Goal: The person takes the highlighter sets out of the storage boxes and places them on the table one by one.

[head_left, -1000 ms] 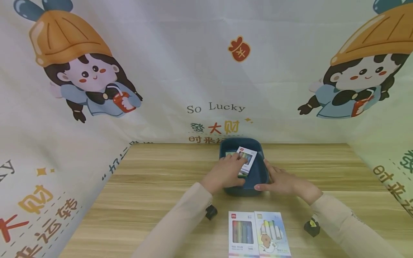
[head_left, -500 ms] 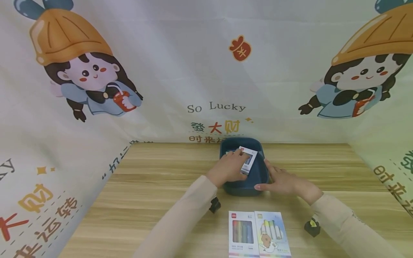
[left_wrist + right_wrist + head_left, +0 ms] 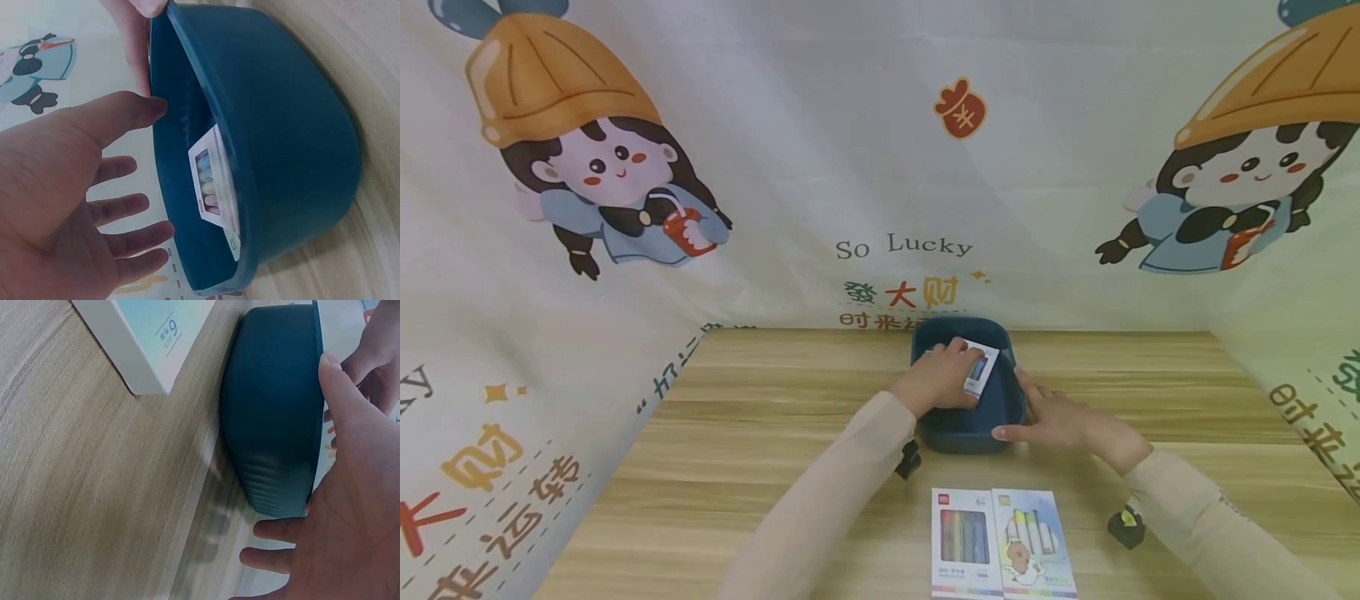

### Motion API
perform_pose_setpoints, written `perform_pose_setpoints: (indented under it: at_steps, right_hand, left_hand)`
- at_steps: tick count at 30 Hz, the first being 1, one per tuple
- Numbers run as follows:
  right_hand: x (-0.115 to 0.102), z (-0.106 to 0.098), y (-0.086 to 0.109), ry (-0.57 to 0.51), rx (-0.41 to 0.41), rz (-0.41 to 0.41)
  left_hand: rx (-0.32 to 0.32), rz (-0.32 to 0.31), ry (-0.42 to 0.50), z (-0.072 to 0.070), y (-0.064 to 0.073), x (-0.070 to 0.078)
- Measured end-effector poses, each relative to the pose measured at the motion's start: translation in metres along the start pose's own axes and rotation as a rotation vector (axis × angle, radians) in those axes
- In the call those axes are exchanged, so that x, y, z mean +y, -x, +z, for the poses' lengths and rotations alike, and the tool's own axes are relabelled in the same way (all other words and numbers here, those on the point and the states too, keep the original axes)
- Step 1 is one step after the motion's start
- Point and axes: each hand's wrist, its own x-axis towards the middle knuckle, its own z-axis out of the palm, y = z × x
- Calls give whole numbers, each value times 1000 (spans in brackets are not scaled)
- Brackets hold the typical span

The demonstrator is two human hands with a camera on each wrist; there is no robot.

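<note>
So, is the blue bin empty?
Not empty: the left wrist view shows a white windowed box inside the blue bin; the head view shows it there too.

Head view downward, wrist views close (bin (image 3: 967,442) shared).

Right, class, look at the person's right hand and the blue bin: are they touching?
Touching. The right wrist view shows it: the thumb of the right hand lies against the rim of the blue bin.
</note>
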Motion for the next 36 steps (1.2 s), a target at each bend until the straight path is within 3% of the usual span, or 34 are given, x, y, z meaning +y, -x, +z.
perform_pose_setpoints:
  at_steps: [12, 18, 28, 36]
  right_hand:
    - [1, 0, 1, 2, -3, 2]
    - [1, 0, 1, 3, -5, 5]
    - [0, 0, 1, 1, -7, 1]
    - [-1, -1, 2, 13, -5, -1]
  left_hand:
    - [-28, -72, 68, -3, -14, 4]
    - [-24, -152, 112, -1, -23, 7]
    - [-38, -252, 121, 16, -39, 4]
    - [-29, -257, 158, 24, -43, 3]
